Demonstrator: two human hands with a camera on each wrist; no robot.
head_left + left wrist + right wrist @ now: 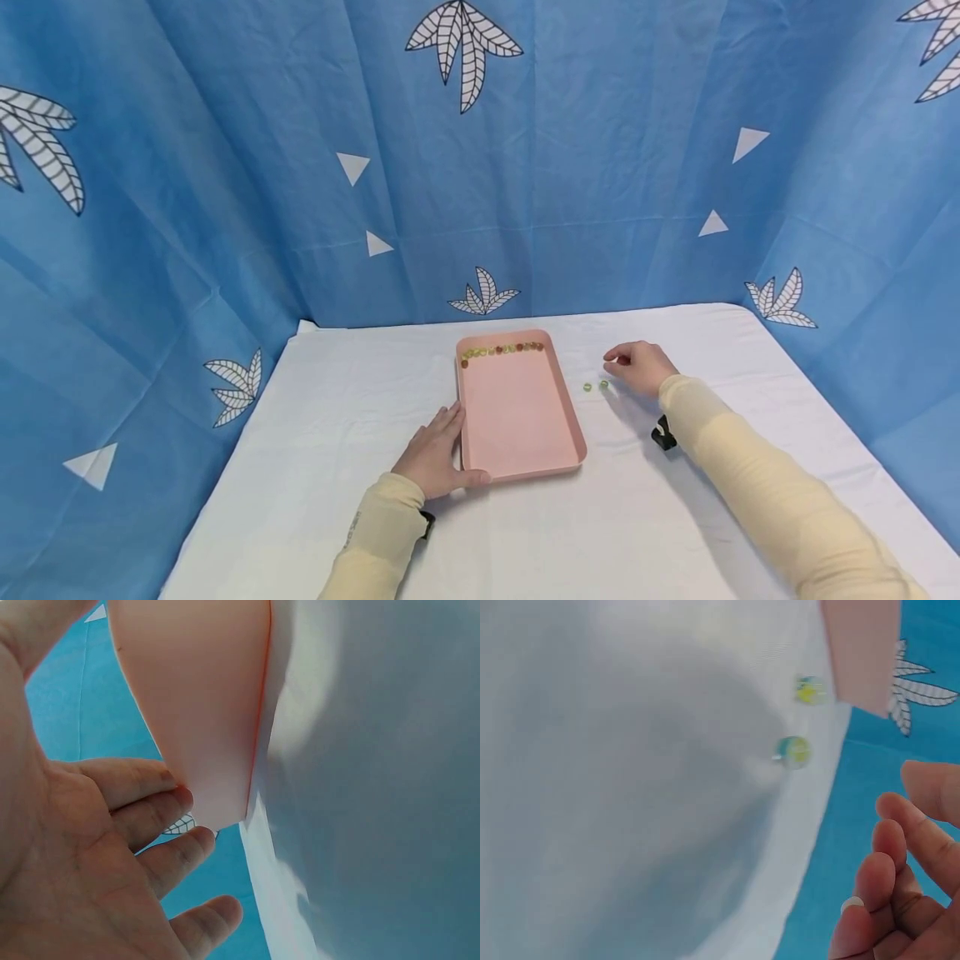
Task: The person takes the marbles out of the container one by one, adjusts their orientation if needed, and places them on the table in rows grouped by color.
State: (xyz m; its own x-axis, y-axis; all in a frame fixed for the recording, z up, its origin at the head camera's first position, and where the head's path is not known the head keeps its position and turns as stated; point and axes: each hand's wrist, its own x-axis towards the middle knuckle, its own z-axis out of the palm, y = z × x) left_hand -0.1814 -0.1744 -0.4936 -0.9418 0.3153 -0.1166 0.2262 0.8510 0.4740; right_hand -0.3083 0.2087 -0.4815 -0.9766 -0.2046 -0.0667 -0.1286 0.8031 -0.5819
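A shallow pink tray (517, 408) lies on the white cloth. Along its far edge runs a row of small green and reddish-brown glass marbles (498, 350). My left hand (437, 454) rests against the tray's near-left corner, fingers along the left wall and thumb by the front rim; the left wrist view shows fingertips (180, 796) at the wall. To the tray's right lie two green marbles (588, 387). My right hand (639, 367) hovers just beyond them, fingers loosely bent. In the right wrist view, thumb and index finger stand slightly apart, with nothing visible between them.
White cloth (360, 375) covers the table. Blue curtains (600, 167) with leaf and triangle prints stand behind and at both sides. Dark wrist straps (663, 433) sit over the cream sleeves.
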